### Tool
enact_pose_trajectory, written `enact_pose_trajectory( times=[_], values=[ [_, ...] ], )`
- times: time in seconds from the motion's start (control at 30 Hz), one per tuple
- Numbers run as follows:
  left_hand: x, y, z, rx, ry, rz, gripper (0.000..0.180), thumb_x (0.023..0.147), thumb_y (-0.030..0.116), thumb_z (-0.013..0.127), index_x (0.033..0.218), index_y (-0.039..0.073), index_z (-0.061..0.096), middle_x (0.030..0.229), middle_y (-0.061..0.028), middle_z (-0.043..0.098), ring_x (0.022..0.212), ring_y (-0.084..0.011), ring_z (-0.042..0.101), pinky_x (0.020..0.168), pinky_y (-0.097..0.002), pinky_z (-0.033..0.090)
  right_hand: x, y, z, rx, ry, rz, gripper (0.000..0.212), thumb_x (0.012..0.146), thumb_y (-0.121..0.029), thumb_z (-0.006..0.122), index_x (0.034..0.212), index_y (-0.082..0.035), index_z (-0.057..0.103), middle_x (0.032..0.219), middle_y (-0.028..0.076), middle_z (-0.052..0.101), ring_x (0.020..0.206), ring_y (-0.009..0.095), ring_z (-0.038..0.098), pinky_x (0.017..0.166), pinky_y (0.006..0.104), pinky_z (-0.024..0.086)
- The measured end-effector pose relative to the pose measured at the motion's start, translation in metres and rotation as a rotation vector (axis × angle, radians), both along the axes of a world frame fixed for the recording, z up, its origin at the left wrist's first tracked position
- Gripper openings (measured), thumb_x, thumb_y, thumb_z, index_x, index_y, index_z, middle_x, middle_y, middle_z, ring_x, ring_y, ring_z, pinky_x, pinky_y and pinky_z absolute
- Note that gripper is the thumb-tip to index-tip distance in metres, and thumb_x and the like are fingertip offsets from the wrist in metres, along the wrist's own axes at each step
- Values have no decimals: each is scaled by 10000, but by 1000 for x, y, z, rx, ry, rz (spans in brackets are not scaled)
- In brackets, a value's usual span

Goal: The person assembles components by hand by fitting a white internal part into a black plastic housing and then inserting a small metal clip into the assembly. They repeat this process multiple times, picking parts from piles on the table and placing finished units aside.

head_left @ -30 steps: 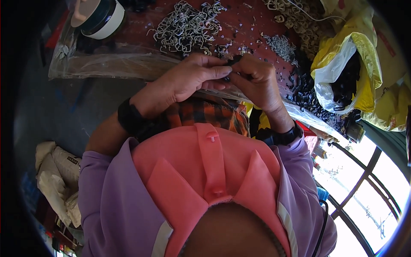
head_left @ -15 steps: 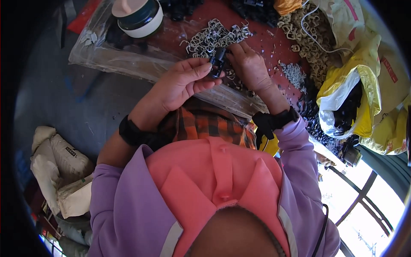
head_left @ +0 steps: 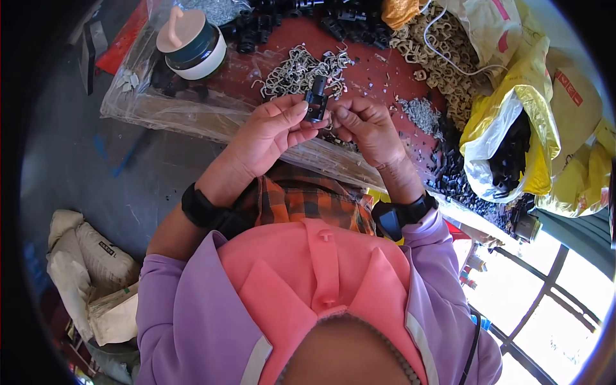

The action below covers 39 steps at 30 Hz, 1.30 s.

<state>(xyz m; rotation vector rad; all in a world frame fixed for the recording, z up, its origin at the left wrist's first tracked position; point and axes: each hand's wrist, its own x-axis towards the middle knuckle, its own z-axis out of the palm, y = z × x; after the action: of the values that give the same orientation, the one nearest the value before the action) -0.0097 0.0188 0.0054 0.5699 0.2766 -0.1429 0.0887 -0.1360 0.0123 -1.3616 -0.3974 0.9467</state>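
My left hand (head_left: 277,126) grips a small black plastic fitting (head_left: 316,102) between thumb and fingers, upright above the table's near edge. Just to its right, my right hand (head_left: 366,126) is closed in a pinch close to the fitting's lower end; whatever its fingertips hold is too small to make out. Behind the fitting lies a loose heap of silvery metal clips (head_left: 289,74) on the red tabletop (head_left: 256,58).
More black fittings (head_left: 260,29) are piled at the back. On the right are a heap of brass-coloured clips (head_left: 436,64), small grey screw-like pieces (head_left: 420,117) and a yellow bag (head_left: 542,128) of black parts. A lidded cup (head_left: 192,48) stands back left.
My right hand has drawn back from the clip heap toward the fitting, its fingers now pinched. The fitting is turned more upright in my left hand. The whole view has shifted slightly.
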Motion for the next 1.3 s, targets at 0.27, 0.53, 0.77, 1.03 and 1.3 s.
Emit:
enact_pose_trajectory(
  times=[0.27, 0.53, 0.77, 1.03, 1.3],
  values=[
    [7, -7, -2, 19, -66, -75, 178, 817, 157, 471, 942, 38, 513, 901, -72, 565, 850, -169, 554, 745, -254, 449, -6, -9, 2, 109, 99, -23, 97, 791, -66, 497, 859, 1, 513, 739, 38, 532, 569, 62, 455, 468, 175, 343],
    [8, -8, -5, -20, 27, -68, 174, 814, 152, 475, 933, 38, 530, 882, -78, 573, 818, -180, 567, 710, -249, 465, -13, -19, 14, -54, -1100, 18, 72, 767, -17, 523, 825, 15, 495, 759, 29, 539, 646, 112, 516, 523, 246, 416],
    [7, -10, -8, -71, 62, -64, 163, 802, 135, 495, 920, 33, 539, 868, -75, 575, 786, -186, 574, 672, -239, 476, -14, -26, 13, -97, -1002, -32, 75, 766, -48, 542, 795, 18, 523, 724, 9, 530, 594, 61, 469, 485, 202, 374],
    [2, -17, 0, -34, 35, -134, 189, 790, 123, 511, 946, 18, 534, 851, -63, 576, 772, -172, 572, 669, -213, 473, -26, -22, 19, 39, -322, -218, 87, 761, -59, 555, 805, 15, 543, 670, -18, 504, 541, 18, 394, 469, 158, 318],
    [-1, -20, 1, -15, 11, -176, 210, 782, 128, 525, 964, 24, 539, 862, -62, 576, 762, -164, 574, 663, -212, 469, -32, -22, 18, 57, -606, -226, 63, 738, -44, 577, 760, 2, 540, 673, -18, 512, 551, 46, 432, 479, 178, 343]
  ],
)
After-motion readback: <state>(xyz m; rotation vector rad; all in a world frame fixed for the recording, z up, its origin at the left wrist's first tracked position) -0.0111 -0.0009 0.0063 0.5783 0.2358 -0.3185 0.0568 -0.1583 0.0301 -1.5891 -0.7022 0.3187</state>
